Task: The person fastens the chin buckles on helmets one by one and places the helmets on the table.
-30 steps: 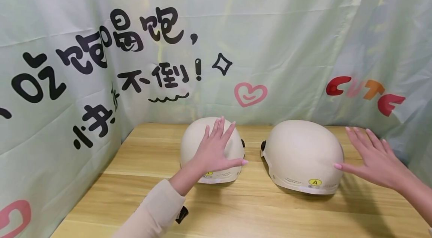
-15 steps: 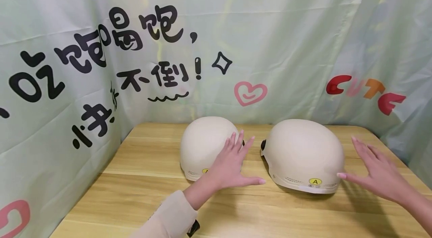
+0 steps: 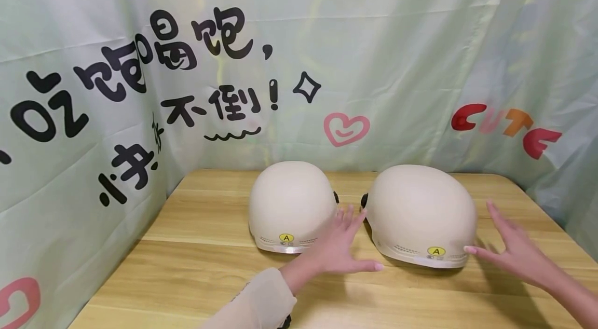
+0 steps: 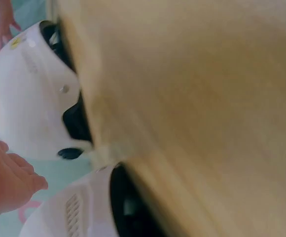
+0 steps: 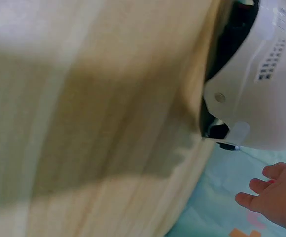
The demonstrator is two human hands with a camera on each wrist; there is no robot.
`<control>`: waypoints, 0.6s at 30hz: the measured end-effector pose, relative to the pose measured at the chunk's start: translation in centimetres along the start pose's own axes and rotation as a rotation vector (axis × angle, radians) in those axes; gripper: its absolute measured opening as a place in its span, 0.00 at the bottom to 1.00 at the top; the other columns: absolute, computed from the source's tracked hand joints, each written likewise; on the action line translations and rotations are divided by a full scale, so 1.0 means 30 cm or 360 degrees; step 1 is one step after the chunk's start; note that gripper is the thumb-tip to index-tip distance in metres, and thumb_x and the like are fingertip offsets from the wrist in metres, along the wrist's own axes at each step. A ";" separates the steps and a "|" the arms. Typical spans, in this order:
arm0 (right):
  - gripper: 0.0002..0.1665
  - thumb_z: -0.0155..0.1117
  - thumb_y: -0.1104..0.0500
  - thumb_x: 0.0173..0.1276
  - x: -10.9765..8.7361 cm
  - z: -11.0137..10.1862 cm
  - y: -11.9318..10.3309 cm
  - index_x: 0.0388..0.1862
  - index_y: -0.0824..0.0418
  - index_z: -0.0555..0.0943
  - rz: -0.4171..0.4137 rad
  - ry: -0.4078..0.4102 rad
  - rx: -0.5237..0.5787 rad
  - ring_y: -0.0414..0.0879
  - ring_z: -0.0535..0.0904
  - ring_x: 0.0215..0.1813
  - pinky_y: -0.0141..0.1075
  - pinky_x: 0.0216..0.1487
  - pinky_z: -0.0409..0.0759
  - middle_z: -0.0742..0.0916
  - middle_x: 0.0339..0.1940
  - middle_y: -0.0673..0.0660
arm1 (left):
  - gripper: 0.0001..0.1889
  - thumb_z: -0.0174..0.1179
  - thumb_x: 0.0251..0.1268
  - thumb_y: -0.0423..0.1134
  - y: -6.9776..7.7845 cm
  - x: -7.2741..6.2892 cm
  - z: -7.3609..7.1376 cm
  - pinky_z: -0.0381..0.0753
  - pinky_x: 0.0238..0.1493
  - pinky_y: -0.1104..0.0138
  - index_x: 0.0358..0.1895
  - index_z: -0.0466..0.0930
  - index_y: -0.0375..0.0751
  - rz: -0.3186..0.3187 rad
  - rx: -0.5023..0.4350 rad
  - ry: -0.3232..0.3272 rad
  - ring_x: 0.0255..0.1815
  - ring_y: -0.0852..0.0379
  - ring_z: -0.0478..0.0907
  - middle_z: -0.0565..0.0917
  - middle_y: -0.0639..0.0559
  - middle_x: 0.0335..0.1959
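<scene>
Two cream helmets rest on the wooden table, domes up, each with a yellow "A" sticker low on its shell. My left hand, fingers spread and holding nothing, reaches toward the gap between the left helmet and the right helmet, overlapping the left one's lower right edge in the head view. Beside the right helmet's outer side is my right hand, thumb tip near the shell and fingers extended. In the left wrist view, the left hand appears near both shells. The right wrist view shows my right hand below the helmet.
The light wood table runs back to a printed fabric curtain with black lettering and a pink heart. Black buckle parts show on the helmets' facing sides.
My left hand has moved right and toward me, from in front of the left helmet to the gap between them. The right hand has dropped slightly. Both helmets stay in place.
</scene>
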State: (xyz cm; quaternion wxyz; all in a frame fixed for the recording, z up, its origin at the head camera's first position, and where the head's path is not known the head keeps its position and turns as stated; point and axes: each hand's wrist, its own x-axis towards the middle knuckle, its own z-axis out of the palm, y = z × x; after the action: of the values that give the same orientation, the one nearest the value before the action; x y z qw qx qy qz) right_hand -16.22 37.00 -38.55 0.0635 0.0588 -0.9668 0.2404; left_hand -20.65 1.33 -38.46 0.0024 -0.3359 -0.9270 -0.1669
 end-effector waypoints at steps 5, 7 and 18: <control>0.65 0.64 0.46 0.60 -0.004 0.029 0.017 0.71 0.65 0.25 -0.0003 -0.0068 0.0010 0.84 0.50 0.61 0.74 0.51 0.55 0.50 0.66 0.85 | 0.55 0.55 0.49 0.71 0.000 0.024 0.051 0.61 0.68 0.50 0.75 0.37 0.51 -0.0060 -0.0159 -0.0002 0.72 0.39 0.53 0.52 0.41 0.74; 0.66 0.64 0.46 0.60 -0.005 0.040 0.024 0.71 0.66 0.24 0.0014 -0.0094 -0.0026 0.84 0.54 0.59 0.73 0.50 0.59 0.55 0.64 0.86 | 0.55 0.55 0.49 0.71 -0.002 0.030 0.066 0.62 0.67 0.50 0.75 0.36 0.53 -0.0116 -0.0262 -0.0025 0.72 0.40 0.53 0.53 0.42 0.74; 0.68 0.66 0.47 0.58 -0.013 0.081 0.021 0.70 0.68 0.23 -0.0016 -0.0147 -0.0036 0.81 0.64 0.56 0.67 0.44 0.69 0.65 0.58 0.86 | 0.56 0.60 0.48 0.68 -0.002 0.062 0.106 0.73 0.59 0.55 0.74 0.32 0.58 -0.0245 -0.0617 -0.0094 0.69 0.51 0.63 0.58 0.51 0.72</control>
State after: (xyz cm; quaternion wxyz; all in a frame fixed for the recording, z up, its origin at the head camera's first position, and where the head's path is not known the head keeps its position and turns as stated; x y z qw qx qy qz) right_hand -16.16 36.44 -41.01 0.0207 0.0739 -0.9711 0.2262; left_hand -21.79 3.42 -41.26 -0.1022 -0.2630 -0.9001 -0.3320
